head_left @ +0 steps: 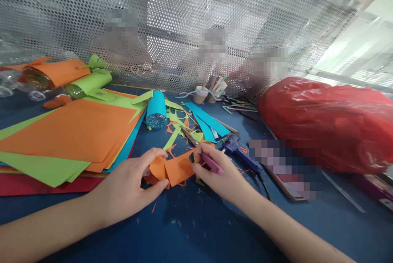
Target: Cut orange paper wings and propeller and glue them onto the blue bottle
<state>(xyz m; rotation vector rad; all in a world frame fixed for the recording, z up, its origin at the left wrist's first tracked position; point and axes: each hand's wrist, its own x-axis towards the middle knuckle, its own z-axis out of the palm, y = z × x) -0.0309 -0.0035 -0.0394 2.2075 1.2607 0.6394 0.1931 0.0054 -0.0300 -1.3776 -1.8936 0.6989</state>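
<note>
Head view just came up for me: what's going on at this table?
A person's left hand holds a piece of orange paper, while the right hand grips purple-handled scissors at the paper's other end. The scissors' blades point away from the person, toward green and orange paper scraps. A blue-wrapped plastic cylinder stands beyond the left hand, a stack of colored paper lies to the left, and a blue glue gun rests to the right.
</note>
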